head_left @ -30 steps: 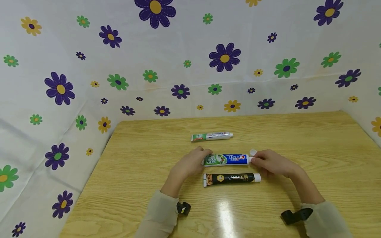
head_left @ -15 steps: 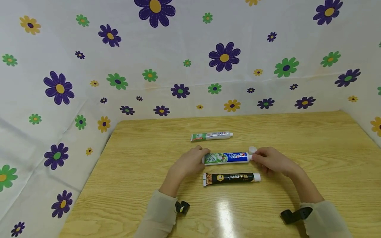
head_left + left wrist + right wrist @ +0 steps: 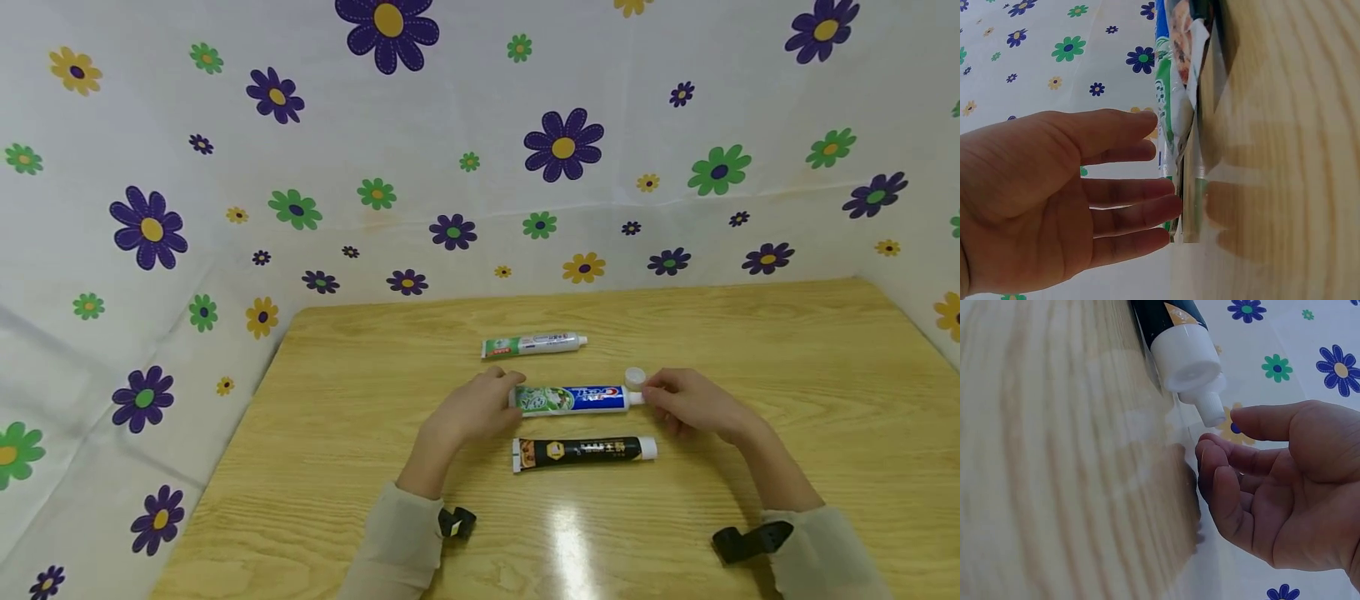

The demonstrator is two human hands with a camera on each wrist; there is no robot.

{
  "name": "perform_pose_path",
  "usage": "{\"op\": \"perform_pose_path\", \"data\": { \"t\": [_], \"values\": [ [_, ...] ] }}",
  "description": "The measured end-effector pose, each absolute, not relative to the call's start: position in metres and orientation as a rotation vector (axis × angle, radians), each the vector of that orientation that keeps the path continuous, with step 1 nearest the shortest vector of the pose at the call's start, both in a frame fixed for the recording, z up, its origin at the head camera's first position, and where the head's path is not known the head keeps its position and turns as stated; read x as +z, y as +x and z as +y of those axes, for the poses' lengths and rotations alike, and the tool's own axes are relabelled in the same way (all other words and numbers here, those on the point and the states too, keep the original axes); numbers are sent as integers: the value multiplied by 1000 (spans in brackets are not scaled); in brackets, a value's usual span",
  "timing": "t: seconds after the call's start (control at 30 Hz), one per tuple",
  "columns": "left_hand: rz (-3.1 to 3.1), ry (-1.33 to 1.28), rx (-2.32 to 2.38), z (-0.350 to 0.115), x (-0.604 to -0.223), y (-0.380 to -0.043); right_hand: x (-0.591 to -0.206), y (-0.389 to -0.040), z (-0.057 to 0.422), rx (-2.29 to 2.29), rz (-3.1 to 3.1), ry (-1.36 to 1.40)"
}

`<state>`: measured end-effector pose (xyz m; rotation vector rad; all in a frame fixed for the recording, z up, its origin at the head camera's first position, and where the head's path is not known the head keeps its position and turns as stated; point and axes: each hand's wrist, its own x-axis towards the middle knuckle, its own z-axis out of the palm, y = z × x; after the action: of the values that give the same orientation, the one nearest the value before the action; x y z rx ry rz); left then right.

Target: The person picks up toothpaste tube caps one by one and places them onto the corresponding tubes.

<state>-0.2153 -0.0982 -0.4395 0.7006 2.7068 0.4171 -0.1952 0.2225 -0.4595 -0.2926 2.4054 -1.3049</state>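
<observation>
A blue-and-green toothpaste tube (image 3: 573, 400) lies on the wooden table, its bare white nozzle (image 3: 1211, 409) pointing right. Beside that nozzle a loose white cap (image 3: 635, 379) rests on the table. My left hand (image 3: 480, 408) is at the tube's flat end; in the left wrist view its fingers (image 3: 1129, 215) are extended, tips right at the crimped edge. My right hand (image 3: 693, 404) is by the nozzle. In the right wrist view, its thumb and forefinger stand apart with nothing between them, the other fingers loosely bent.
Nearer to me lies a black toothpaste tube (image 3: 585, 451) with its white cap (image 3: 1185, 356) on. Farther back is a smaller white-and-green toothpaste tube (image 3: 534, 345). Flower-patterned white cloth (image 3: 465, 108) surrounds the table (image 3: 360, 350) at the back and sides.
My right fingers have come off the nozzle and moved slightly right, baring it. My left hand has eased slightly left from the tube's end. The other tubes have not moved.
</observation>
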Motion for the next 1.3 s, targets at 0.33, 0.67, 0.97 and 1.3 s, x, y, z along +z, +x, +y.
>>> {"op": "perform_pose_path", "data": {
  "t": [0.33,0.67,0.97,1.3],
  "values": [
    [2782,634,544,-120,-426,-219,-457,-197,225,-1355,2623,-214],
    [2870,727,511,-125,-433,-260,-455,-211,225,-1160,2787,-303],
    [2865,726,423,-113,-448,-293,-458,-223,225,-1137,2700,-560],
    [2823,658,287,-90,-454,-300,-463,-231,223,-1087,2633,-626]
  ]
}}
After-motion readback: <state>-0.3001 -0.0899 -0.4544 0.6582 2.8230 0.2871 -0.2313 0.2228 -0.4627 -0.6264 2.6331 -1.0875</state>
